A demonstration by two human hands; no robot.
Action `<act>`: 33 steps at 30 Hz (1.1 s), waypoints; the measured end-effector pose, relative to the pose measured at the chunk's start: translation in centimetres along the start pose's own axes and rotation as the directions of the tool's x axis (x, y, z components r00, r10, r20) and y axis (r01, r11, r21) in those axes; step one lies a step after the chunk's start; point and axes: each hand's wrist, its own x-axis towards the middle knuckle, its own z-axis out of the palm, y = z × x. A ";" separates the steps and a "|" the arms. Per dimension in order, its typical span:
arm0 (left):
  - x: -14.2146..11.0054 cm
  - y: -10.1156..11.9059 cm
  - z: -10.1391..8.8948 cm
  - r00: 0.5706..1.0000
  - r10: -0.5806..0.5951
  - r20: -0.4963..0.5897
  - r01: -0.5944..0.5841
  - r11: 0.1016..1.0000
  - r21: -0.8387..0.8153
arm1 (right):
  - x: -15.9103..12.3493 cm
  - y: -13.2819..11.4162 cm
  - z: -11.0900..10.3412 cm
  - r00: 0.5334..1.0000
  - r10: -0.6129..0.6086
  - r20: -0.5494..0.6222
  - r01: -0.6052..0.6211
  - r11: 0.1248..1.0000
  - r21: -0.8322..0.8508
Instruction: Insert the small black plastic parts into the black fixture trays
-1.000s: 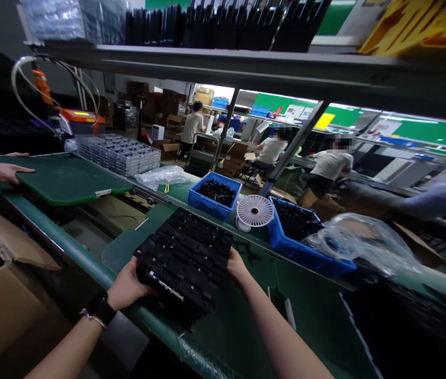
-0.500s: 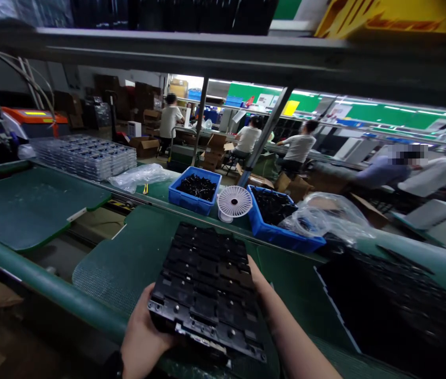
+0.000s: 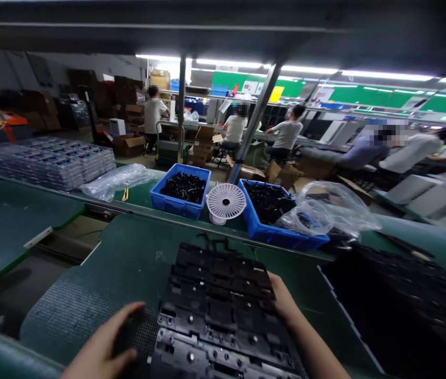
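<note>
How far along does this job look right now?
Seemingly done: a dark stack of trays lies at right, though blurred. In hand: the right hand is on a black tray, the left hand beside it. Left: a blue bin holds black parts.

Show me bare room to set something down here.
Bare green mat shows left of the black plastic tray, between your left hand and the metal rail behind. The green board further left shows bare too. Crowded: the back strip, with two blue bins, a white fan and a plastic bag, and the right, where dark trays are piled past your right hand.
</note>
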 end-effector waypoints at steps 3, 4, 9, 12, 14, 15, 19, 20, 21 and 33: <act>6.1 0.5 -2.2 0.996 0.025 -0.091 -0.038 0.989 -0.146 | 2.9 2.5 -1.0 0.998 0.013 -0.062 -0.018 0.997 -0.077; 8.6 0.7 -2.1 0.993 0.031 -0.116 -0.053 0.981 -0.185 | 4.1 3.3 -1.2 0.999 0.019 -0.039 -0.025 0.988 -0.149; 19.6 1.8 2.3 0.960 0.139 -0.243 -0.167 0.981 -0.098 | 10.0 5.1 0.0 0.997 0.046 0.060 -0.024 0.946 -0.324; 22.1 2.3 4.4 0.937 0.281 -0.208 -0.238 0.948 0.211 | 11.7 4.3 1.6 0.993 -0.005 0.120 0.052 0.919 -0.391; 22.3 2.6 4.8 0.937 0.334 -0.101 -0.271 0.879 0.391 | 12.1 3.6 2.7 0.985 -0.051 0.167 0.117 0.904 -0.412; 22.1 2.7 4.8 0.940 0.338 -0.050 -0.280 0.847 0.451 | 12.3 3.2 3.3 0.979 -0.075 0.188 0.148 0.898 -0.415; 21.3 2.8 4.6 0.948 0.312 0.062 -0.291 0.768 0.571 | 12.7 2.1 5.2 0.956 -0.177 0.235 0.262 0.877 -0.403; 21.3 2.7 4.7 0.948 0.308 0.076 -0.292 0.756 0.586 | 12.8 1.9 5.4 0.952 -0.198 0.233 0.279 0.874 -0.398; 21.3 2.6 4.7 0.948 0.306 0.086 -0.294 0.746 0.597 | 12.9 1.6 5.4 0.951 -0.216 0.222 0.290 0.873 -0.393; 22.3 1.5 5.2 0.943 0.319 0.097 -0.296 0.669 0.681 | 22.7 -1.5 -12.7 0.885 -0.166 -0.435 -0.197 0.713 -0.673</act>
